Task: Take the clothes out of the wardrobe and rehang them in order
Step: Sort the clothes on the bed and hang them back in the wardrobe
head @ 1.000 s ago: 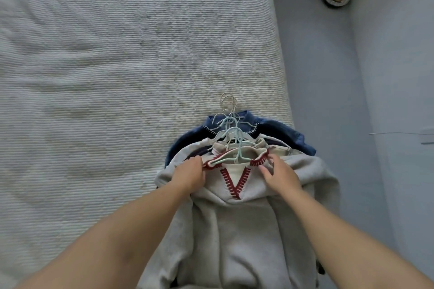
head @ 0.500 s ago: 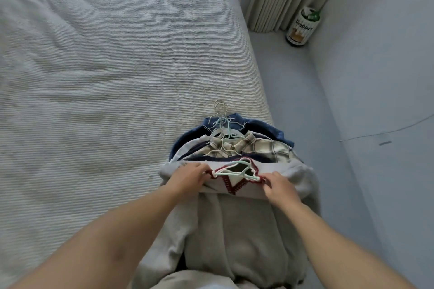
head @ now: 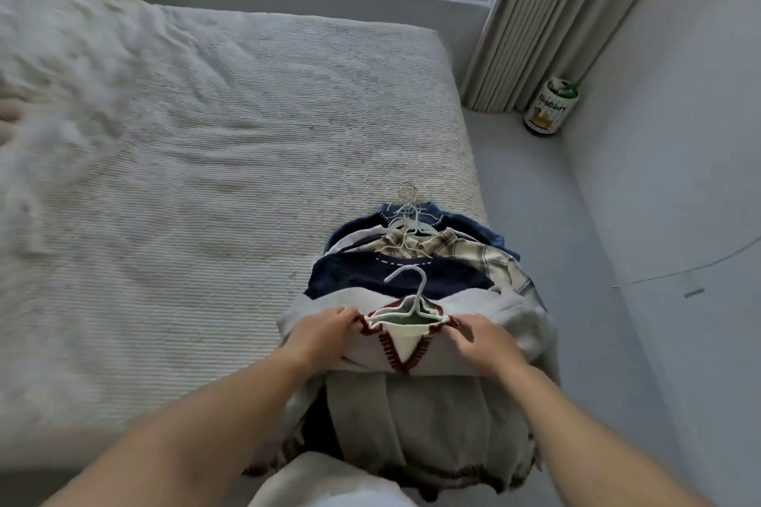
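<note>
The left hand (head: 325, 331) is gripping the left shoulder of a grey sweatshirt (head: 494, 321), its fingers (head: 344, 313) curling into the fabric right at the edge of the dark red V-neck trim. The right hand (head: 479, 342) is doing the same on the other side, with its fingers (head: 457, 327) bending down and pinching the cloth just beside the right end of the collar. Between the two hands a pale hanger (head: 416, 300) is sitting inside the neckline, its hook standing up and curving to the left over the garment behind.

The sweatshirt is lying on top of a pile of hung clothes at the near right corner of the bed (head: 206, 198), with its body draping over the mattress edge toward the person. Just behind it a navy top (head: 370, 280) is showing, then a plaid shirt (head: 486, 255), then a blue garment (head: 465, 220) at the back, and a bunch of hanger hooks (head: 407, 202) is poking out together at the far end of the pile.

A beige curtain (head: 547, 12) is hanging in the corner to the right, and a labelled bottle (head: 549, 107) is standing on the grey floor (head: 576, 239) beside it, against the wall.
</note>
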